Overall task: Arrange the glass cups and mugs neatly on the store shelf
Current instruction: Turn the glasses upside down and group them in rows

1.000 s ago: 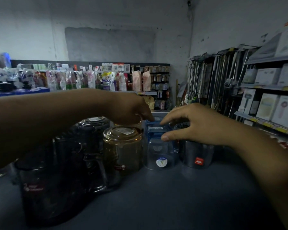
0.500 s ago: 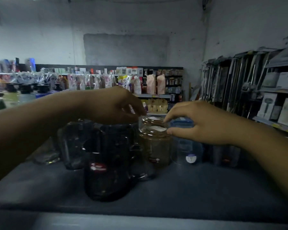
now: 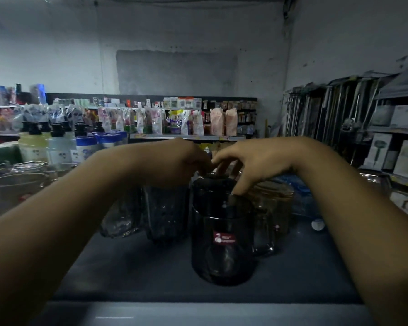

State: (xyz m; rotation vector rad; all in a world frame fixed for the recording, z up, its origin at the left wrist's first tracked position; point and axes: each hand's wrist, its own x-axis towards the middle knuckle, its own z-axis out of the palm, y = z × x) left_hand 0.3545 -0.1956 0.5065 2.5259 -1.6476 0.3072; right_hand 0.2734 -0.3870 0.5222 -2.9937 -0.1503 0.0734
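Several glass cups and mugs stand on the dark shelf top (image 3: 132, 271). Nearest is a smoked dark mug (image 3: 223, 252) with a red label. Right behind it stands a taller dark glass cup (image 3: 211, 184). My left hand (image 3: 181, 158) curls over that cup's top from the left. My right hand (image 3: 252, 163) grips it from the right, thumb down by the front mug's rim. An amber glass cup (image 3: 275, 208) and a blue cup (image 3: 302, 201) stand to the right. A dark textured glass (image 3: 165, 212) and a clear one (image 3: 120, 220) stand to the left.
More clear glassware (image 3: 17, 184) sits at the far left, with pump bottles (image 3: 57, 147) behind it. Boxed goods fill the shelves at right (image 3: 400, 156). A pale shelf edge (image 3: 198, 311) runs along the front. Hanging packets line the back aisle (image 3: 174, 121).
Both hands have left the amber and blue cups and come together over the dark cup behind the front mug. The view has shifted left.
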